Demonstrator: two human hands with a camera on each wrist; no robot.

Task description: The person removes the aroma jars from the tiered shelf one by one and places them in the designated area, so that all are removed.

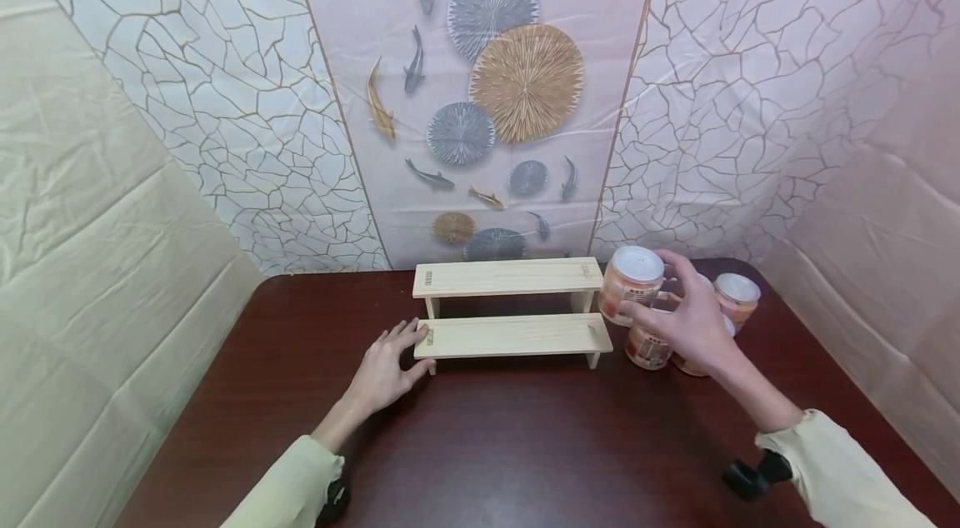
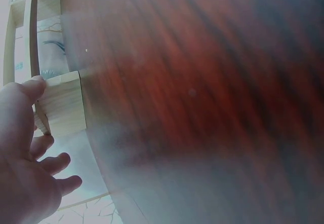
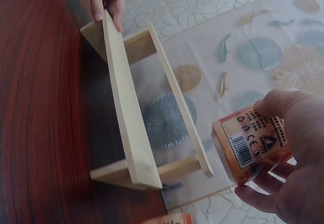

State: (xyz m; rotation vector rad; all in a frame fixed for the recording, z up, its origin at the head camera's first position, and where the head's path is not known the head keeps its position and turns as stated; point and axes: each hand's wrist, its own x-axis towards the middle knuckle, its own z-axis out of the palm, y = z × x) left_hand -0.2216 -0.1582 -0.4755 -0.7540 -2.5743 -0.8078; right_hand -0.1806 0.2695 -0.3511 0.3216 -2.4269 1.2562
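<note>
A pale wooden two-step rack (image 1: 510,336) stands on the dark table near the back. My left hand (image 1: 382,370) grips the left end of its lower board, and in the left wrist view the thumb and a finger lie on either side of the rack (image 2: 63,102). Off the rack's right end, my right hand (image 1: 697,324) holds a can (image 1: 628,291) with an orange printed label and a pale lid. The can (image 3: 253,143) is lifted, with a barcode showing in the right wrist view. Several similar cans (image 1: 648,349) stand below and behind that hand, partly hidden by it.
One can (image 1: 737,299) stands farthest right, near the table's back corner. A patterned cloth (image 1: 525,87) with fish and round motifs hangs behind the table (image 1: 510,445). Beige cloth walls (image 1: 862,220) rise on both sides.
</note>
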